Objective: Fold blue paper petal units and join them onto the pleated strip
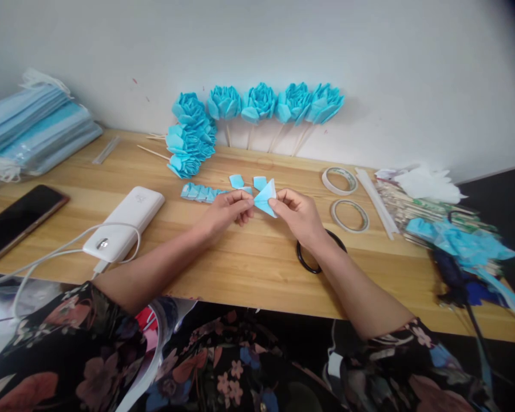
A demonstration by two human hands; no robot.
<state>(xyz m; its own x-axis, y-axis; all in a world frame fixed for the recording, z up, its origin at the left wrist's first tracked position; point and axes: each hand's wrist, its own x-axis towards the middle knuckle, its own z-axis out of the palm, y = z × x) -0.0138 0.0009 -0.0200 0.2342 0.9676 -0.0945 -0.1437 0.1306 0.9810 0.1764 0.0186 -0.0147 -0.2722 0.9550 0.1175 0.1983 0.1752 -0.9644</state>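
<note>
Folded blue piece [264, 198], tip pinched in left fingers [244, 203], wide edge in right fingers [280, 208].

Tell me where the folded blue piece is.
In the head view, the folded blue piece is just right of centre, held by the left hand and right hand, left of the tape rolls.

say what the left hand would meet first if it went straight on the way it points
The left hand would first meet the folded blue piece it pinches, then probably the right hand; depth is hard to judge.
</note>
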